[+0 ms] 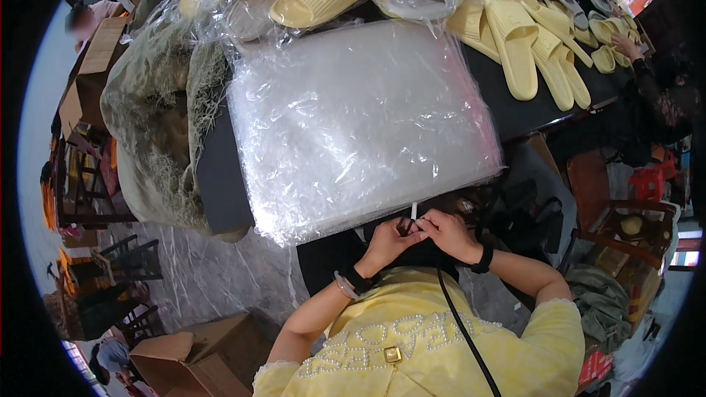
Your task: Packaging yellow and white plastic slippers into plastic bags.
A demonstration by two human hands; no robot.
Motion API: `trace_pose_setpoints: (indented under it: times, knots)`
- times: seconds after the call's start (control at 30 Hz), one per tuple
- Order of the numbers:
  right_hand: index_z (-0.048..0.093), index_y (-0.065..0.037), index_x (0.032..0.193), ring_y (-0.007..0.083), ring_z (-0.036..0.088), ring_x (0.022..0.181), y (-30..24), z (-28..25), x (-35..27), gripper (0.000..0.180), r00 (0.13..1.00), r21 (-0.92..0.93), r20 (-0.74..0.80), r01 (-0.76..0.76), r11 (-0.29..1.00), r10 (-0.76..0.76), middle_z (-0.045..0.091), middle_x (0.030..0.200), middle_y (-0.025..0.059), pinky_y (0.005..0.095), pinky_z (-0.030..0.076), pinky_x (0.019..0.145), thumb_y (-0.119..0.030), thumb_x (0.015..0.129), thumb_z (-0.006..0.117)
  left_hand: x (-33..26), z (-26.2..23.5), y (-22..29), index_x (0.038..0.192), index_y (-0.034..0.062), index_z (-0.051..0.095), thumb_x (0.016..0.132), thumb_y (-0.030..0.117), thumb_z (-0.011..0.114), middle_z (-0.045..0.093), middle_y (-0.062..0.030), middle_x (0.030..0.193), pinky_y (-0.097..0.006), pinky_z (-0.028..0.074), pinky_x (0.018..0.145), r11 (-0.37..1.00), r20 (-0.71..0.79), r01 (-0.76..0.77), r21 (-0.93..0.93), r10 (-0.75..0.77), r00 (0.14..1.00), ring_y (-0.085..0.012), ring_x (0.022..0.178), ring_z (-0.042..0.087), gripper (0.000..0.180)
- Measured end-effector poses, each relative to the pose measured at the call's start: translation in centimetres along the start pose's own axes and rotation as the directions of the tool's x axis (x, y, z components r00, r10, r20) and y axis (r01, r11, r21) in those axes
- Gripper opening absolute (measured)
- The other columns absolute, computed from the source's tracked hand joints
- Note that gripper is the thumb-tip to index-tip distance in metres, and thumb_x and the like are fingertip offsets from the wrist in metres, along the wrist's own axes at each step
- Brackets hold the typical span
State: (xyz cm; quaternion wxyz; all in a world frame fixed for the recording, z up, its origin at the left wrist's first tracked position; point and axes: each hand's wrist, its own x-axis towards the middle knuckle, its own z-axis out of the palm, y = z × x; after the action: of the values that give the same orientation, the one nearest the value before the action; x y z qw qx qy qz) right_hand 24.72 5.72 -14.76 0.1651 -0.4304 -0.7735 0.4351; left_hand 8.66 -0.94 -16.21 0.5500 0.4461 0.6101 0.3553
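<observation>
At 5 o'clock from the plastic-bag stack (360, 125): slim white piece (414, 210).
Your left hand (388, 243) and right hand (451, 235), fingers curled, meet at its lower end; which one grips it cannot be told. Steady, light pressure should aid control.

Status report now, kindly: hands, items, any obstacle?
Left hand and right hand together, exact grip unclear. Small white piece beside them. Clear plastic bags just beyond, not blocking.
</observation>
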Motion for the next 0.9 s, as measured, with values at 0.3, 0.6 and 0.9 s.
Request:
trace_pose_setpoints:
  times: [0.3,0.6,0.9]
  knots:
    - [0.058,-0.001,0.081,0.022,0.057,0.061,4.9,1.1,1.9,0.018,0.978,0.133,0.202,-0.086,0.987,0.058,0.059,0.067,0.0116,0.0326,0.045,0.061,-0.018,0.088,0.057,1.0,-1.9,-1.1,0.088,-0.0001,0.063,0.08,0.014,0.072,0.058,-0.0049,0.081,-0.026,0.043,0.069,0.979,0.184,-0.19,-0.07,0.2,0.962,-0.0102,0.074,0.05,0.019]
    - [0.056,0.0,0.087,0.0208,0.061,0.069,5.1,2.4,2.5,0.012,0.969,0.062,0.222,-0.124,0.99,0.107,0.061,0.074,0.0127,0.0335,0.046,0.062,-0.011,0.087,0.053,1.8,-1.2,-1.0,0.09,0.0027,0.067,0.078,0.028,0.075,0.059,-0.0029,0.069,-0.027,0.044,0.06,0.937,0.133,0.051,0.347,-0.103,0.986,-0.0087,0.062,0.047,0.029]
    - [0.055,0.002,0.085,0.0191,0.064,0.063,7.3,2.7,3.1,0.02,0.954,0.325,0.234,-0.257,0.91,0.186,0.062,0.067,0.0105,0.0307,0.049,0.06,-0.015,0.092,0.049,1.0,-2.0,-2.0,0.089,0.0033,0.059,0.075,0.015,0.075,0.052,-0.0038,0.077,-0.027,0.042,0.056,0.973,0.105,-0.209,0.094,0.199,0.974,-0.0101,0.066,0.047,0.024]
